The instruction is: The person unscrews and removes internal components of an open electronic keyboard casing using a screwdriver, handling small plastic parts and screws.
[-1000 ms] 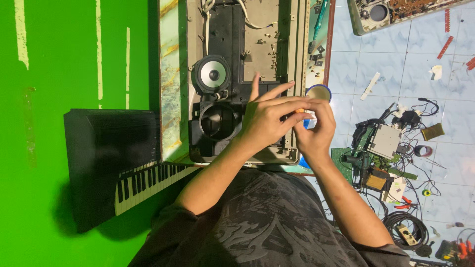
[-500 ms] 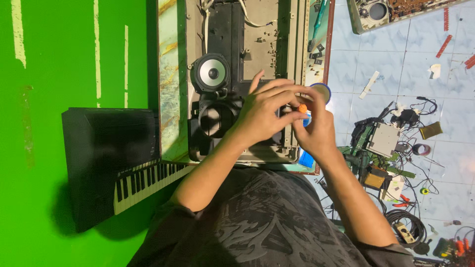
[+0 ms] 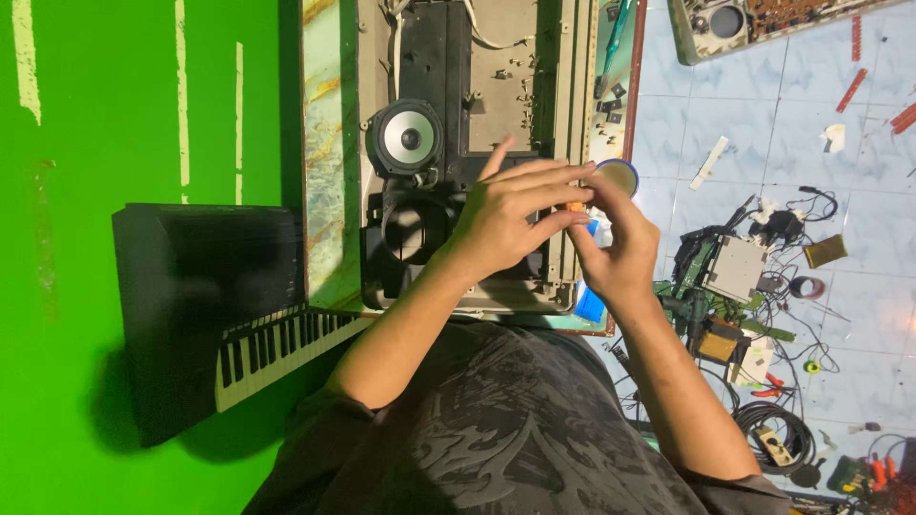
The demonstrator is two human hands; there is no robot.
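The person's left hand (image 3: 506,224) and right hand (image 3: 615,253) meet in the middle of the head view, above an opened keyboard chassis (image 3: 477,76) that lies on a surface (image 3: 329,172) with a marbled top. Between the fingertips of both hands sits a small orange part (image 3: 575,206); the left hand's grip is pinched on it from 9 o'clock with the other fingers fanned out, and the right hand's grip closes on it from 4 o'clock, so each hand is gripping the same piece. Just below the part, a bit of blue shows between the fingers; what it is cannot be told.

At 10 o'clock from the hands a round speaker (image 3: 410,138) with a pale cone sits in the chassis, and an empty round black speaker housing (image 3: 410,229) lies at 9 o'clock, partly under the left wrist. A small round tin (image 3: 618,175) stands just beside the right hand's fingers at 12 o'clock. A black keyboard (image 3: 239,324) rests at 8 o'clock, well apart. On the tiled floor (image 3: 763,105) at 3 o'clock lie cables and circuit boards (image 3: 735,272).
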